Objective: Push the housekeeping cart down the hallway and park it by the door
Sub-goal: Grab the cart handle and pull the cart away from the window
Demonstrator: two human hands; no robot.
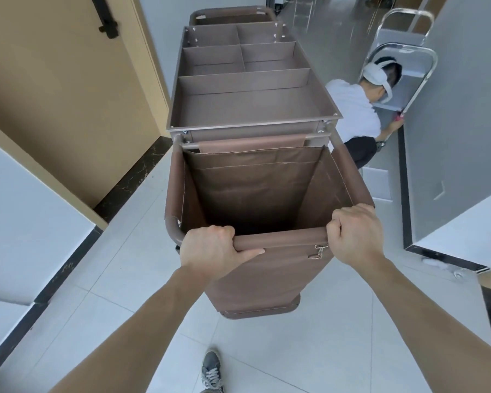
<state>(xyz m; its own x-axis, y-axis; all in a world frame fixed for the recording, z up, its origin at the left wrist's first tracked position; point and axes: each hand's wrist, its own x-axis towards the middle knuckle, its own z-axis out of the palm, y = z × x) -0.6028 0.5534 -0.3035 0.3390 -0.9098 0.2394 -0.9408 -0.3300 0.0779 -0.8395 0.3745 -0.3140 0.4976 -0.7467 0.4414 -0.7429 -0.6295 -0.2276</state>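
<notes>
**Housekeeping cart, held at the near handle, tiled hallway**

Item 1: housekeeping cart [253, 114], brown, centre of the frame, running from lower centre to the top edge. Top tray split into five open compartments: one wide one nearest, four smaller ones beyond. Brown fabric laundry bag [255, 188] hangs open at the near end, below the tray. A metal clip [319, 251] hangs on the bag's front, just below the handle bar.

Item 2: left hand [210, 251], lower centre, fingers curled over the fabric-covered handle bar, thumb lying along its front.

Item 3: right hand [355, 234], right of centre, fingers curled tightly round the same bar near its right corner.

Item 4: tan door [63, 89], upper left, just beside the cart's left flank, with a black fitting [107, 19] near its top.

Item 5: crouching person [357, 109] in a white shirt, right of the tray, head inside a silver trolley [403, 52] at upper right.

Item 6: grey sneaker [211, 373], bottom centre, on the white tile floor [125, 293].
</notes>
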